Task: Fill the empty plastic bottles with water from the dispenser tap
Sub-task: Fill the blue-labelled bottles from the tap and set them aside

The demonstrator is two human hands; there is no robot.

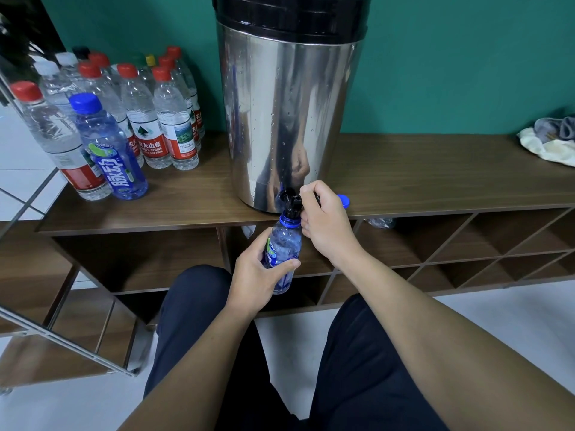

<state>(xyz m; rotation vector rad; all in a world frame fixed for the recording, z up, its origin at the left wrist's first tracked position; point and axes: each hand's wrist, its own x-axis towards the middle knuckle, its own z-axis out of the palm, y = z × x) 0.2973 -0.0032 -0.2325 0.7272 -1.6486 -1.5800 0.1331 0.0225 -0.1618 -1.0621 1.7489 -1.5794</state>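
Observation:
A steel water dispenser with a black lid stands on the wooden shelf top. Its black tap sticks out over the shelf's front edge. My left hand grips a blue-tinted open bottle and holds its mouth right under the tap. My right hand is curled round the tap's lever. A loose blue cap lies on the shelf just behind my right hand. Whether water is running cannot be made out.
Several capped bottles with red, white and blue caps stand in a group at the shelf's left end, a blue-labelled one in front. A bundle of cloth lies at the far right. Open compartments run below the shelf. My knees are under my arms.

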